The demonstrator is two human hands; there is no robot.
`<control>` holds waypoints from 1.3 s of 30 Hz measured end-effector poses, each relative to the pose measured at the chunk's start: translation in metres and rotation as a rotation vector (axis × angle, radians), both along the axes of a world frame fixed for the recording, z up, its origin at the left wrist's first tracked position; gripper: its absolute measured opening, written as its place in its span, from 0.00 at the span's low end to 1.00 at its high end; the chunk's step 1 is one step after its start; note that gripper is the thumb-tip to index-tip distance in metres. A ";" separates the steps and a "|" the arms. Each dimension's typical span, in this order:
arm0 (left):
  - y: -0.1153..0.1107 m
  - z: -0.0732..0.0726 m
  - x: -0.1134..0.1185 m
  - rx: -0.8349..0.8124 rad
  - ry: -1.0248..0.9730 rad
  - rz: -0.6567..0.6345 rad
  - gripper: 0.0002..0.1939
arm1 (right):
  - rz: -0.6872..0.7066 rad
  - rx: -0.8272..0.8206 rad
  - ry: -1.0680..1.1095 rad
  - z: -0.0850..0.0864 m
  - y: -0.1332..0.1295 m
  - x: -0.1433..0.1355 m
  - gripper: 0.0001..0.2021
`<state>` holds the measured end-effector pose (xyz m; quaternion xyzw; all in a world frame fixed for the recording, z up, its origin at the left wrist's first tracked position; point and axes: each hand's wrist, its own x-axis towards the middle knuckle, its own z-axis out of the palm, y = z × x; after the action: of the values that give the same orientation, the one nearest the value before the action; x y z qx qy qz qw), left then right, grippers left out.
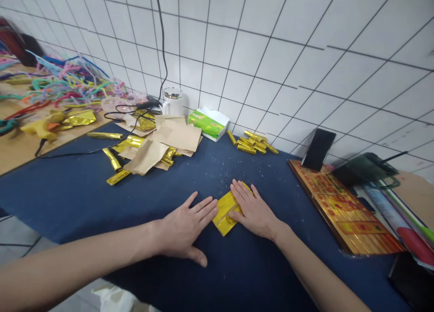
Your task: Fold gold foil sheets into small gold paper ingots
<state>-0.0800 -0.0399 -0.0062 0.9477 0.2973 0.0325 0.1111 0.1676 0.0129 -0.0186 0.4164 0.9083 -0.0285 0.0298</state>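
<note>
The person's right hand [252, 210] lies flat, palm down, over the right part of a gold foil sheet [224, 210], its fingers side by side and its thumb apart, resting across the foil. The left hand [188, 226] is spread, palm down, with the thumb pointing back toward the body and the fingertips at the sheet's left edge; whether they press on the foil, one cannot tell. Neither hand pinches anything. The sheet lies between the two hands on the dark blue counter [190, 178].

Ahead of the right hand, near the tiled wall [254, 54], sits a pile of gold rolls [252, 143]. Ahead of the left hand, a green and white packet [207, 123] lies by the wall. Farther left, beyond the left hand, brown paper sheets [178, 133] lie in a loose heap, with gold pieces [111, 159] under and beside them. A white mug [172, 104] stands behind the heap, just beside a black cord [162, 45]. Well to the left of both hands, a tangle of coloured stems [77, 83] and a yellow figure [40, 125] lie on a wooden surface. To the right of the right hand lies a red and gold board [346, 208], with a dark phone [318, 150] propped at its far end and a dark green cup [366, 169] beside it
</note>
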 end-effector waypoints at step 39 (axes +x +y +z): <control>-0.013 0.001 0.027 -0.099 -0.184 -0.071 0.48 | 0.027 -0.015 0.004 -0.003 0.003 0.004 0.42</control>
<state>-0.0527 -0.0533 -0.0054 0.9441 0.2531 0.1009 0.1857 0.1717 0.0159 -0.0214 0.4036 0.9137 -0.0357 0.0314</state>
